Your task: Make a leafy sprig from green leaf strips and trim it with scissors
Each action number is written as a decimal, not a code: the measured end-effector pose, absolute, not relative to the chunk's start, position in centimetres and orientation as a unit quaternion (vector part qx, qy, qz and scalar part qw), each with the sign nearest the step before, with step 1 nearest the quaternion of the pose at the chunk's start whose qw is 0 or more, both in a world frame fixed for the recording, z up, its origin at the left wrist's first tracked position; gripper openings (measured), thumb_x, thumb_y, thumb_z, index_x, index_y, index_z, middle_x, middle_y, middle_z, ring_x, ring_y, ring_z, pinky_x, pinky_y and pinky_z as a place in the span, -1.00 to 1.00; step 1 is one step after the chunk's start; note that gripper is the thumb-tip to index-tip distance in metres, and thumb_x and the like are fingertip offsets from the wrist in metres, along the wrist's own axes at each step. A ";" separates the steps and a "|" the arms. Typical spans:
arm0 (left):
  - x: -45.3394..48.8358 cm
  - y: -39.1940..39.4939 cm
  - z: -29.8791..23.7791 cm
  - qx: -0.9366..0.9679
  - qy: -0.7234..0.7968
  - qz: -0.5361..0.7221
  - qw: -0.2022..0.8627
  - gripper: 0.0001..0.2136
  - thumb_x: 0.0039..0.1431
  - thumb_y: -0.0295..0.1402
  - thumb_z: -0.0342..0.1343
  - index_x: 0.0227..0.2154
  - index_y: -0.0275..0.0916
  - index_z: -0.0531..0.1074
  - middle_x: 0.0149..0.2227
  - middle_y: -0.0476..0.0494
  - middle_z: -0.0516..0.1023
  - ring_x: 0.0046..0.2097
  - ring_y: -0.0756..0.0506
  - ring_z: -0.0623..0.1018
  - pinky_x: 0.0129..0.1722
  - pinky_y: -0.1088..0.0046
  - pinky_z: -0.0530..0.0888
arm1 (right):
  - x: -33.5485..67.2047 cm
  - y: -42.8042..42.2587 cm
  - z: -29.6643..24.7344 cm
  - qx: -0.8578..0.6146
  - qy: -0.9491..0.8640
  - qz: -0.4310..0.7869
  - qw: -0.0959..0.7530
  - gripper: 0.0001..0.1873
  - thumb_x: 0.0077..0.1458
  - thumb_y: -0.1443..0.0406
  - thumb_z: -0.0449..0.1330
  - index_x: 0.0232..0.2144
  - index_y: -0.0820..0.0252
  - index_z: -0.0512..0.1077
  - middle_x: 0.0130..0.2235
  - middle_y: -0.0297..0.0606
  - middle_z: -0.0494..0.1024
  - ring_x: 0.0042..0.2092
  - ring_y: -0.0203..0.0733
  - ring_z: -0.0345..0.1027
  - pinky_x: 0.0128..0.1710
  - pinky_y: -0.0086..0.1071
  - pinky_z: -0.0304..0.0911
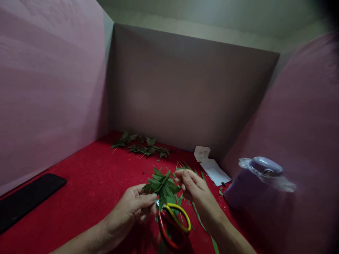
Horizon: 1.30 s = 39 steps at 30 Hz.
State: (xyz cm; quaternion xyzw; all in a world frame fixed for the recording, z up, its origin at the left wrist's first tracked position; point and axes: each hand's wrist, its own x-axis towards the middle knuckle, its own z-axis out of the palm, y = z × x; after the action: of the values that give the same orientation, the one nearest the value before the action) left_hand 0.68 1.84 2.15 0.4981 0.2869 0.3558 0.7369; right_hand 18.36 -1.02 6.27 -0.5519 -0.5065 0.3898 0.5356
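Note:
A green pointed leaf [161, 185], partly folded, is held up in front of me. My left hand [136, 203] pinches its lower left edge between thumb and fingers. At the leaf's right side, my right hand [190, 183] has its fingertips pressed together; what lies between them is too small to make out. Scissors [173, 225] with one red and one yellow handle loop are just below the leaf, their blades mostly hidden by it and my left hand. Narrow green strips [197, 213] and thin pale sticks [180, 164] lie on the red cloth around my right hand.
Several leafy sprigs [148, 150] lie on the red cloth [92, 169] at the back. A black phone-like slab [31, 197] is at left. White papers [215, 171] and a purple lidded bin [247, 187] with a plastic liner stand right. Pink and grey walls enclose the surface.

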 end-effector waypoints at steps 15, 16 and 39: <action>0.1 4.1 0.5 0.544 0.366 0.327 0.680 -0.77 0.01 -0.28 0.10 -0.60 -0.34 0.33 -0.68 0.03 0.32 -0.70 0.16 0.05 -0.68 0.55 -0.09 | 20.4 1.2 3.9 -0.572 -0.547 0.233 0.565 -0.79 -0.05 0.20 0.18 -0.47 0.21 0.53 -0.45 -0.27 0.40 -0.41 -0.22 0.18 -0.41 -0.39 0.09; 0.0 4.4 0.3 0.552 0.373 0.326 0.672 -0.77 0.00 -0.28 0.10 -0.62 -0.34 0.33 -0.69 0.05 0.30 -0.70 0.16 0.04 -0.68 0.55 -0.10 | 20.5 1.5 3.4 -0.572 -0.531 0.232 0.580 -0.80 -0.07 0.20 0.19 -0.48 0.21 0.54 -0.49 -0.29 0.39 -0.44 -0.23 0.16 -0.43 -0.39 0.08; -1.8 10.8 2.9 0.682 0.461 0.213 0.526 -0.71 -0.13 -0.15 0.15 -0.64 -0.32 0.38 -0.76 0.10 0.21 -0.70 0.11 0.11 -0.67 0.54 0.00 | 21.0 4.4 -3.3 -0.521 -0.442 0.370 0.629 -0.72 -0.13 0.13 0.21 -0.60 0.23 0.33 -0.63 -0.39 0.37 -0.66 -0.41 0.09 -0.71 -0.54 0.00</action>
State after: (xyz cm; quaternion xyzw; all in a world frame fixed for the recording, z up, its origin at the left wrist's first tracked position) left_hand -1.81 10.75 2.90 0.6820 0.4611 0.2134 0.5261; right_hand 21.01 4.39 -3.33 -0.5207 -0.4422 0.3705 0.6293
